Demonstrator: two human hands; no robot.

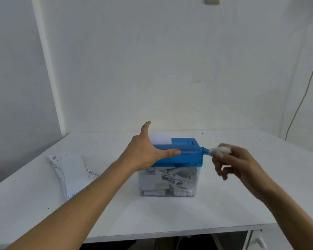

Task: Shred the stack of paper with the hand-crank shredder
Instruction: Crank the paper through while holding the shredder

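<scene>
A hand-crank shredder with a blue top sits on a clear bin full of paper shreds, mid-table. A white sheet stands in its slot. My left hand rests flat on the left part of the blue top, fingers straight, thumb along the front. My right hand, blurred, grips the crank handle at the shredder's right side. The stack of paper lies on the table to the left.
The white table stands against a white wall. Its front edge is near me, with a dark gap below. A cable hangs down the wall at the right. A wall corner strip runs down at the left.
</scene>
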